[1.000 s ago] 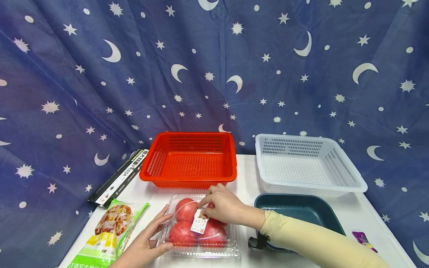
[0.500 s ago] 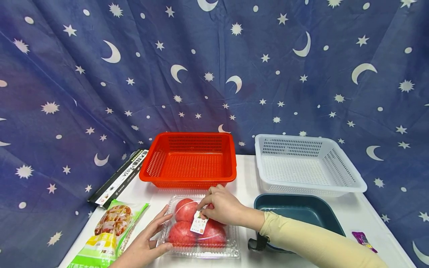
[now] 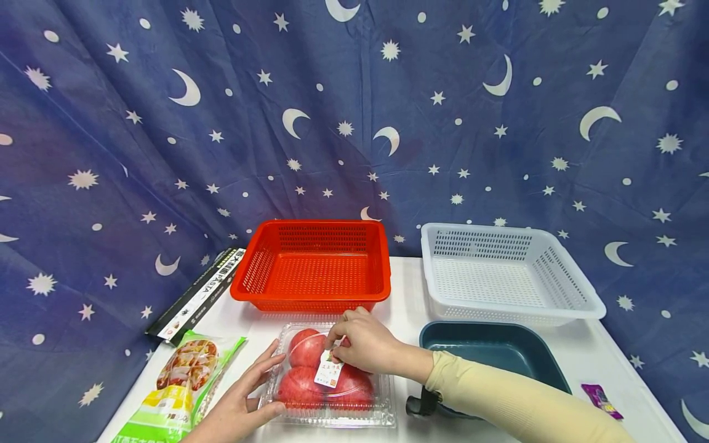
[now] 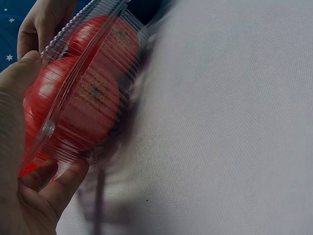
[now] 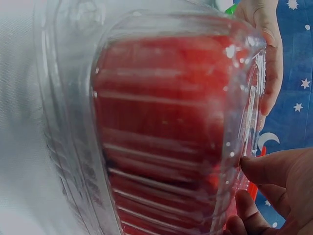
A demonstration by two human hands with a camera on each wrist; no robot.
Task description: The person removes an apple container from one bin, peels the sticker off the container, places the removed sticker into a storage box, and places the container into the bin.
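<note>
A clear plastic clamshell box [image 3: 384,403] lies on the table in front of me, holding several round red fruits [image 3: 303,387] that look like tomatoes. On its lid is a white label [image 3: 327,374] with printing. My right hand [image 3: 362,341] bends over the lid, thumb and forefinger pinching the label's upper end; its fingertips are partly hidden. Along the box's left side my left hand [image 3: 244,397] rests with spread fingers, fingertips on the side and thumb by the front corner. The left wrist view shows its fingers [image 4: 66,183] touching the box rim.
Behind the box stands a red basket [image 3: 321,301], with a white basket [image 3: 515,314] to its right. A dark blue pan [image 3: 487,341] sits partly under the right sleeve. At left lie a green food bag [image 3: 183,387] and a black PASTA box [image 3: 202,295]; a purple packet [image 3: 600,400] is at right.
My right thumb and forefinger have shifted slightly at the label's upper end. The left hand and the box stay in place.
</note>
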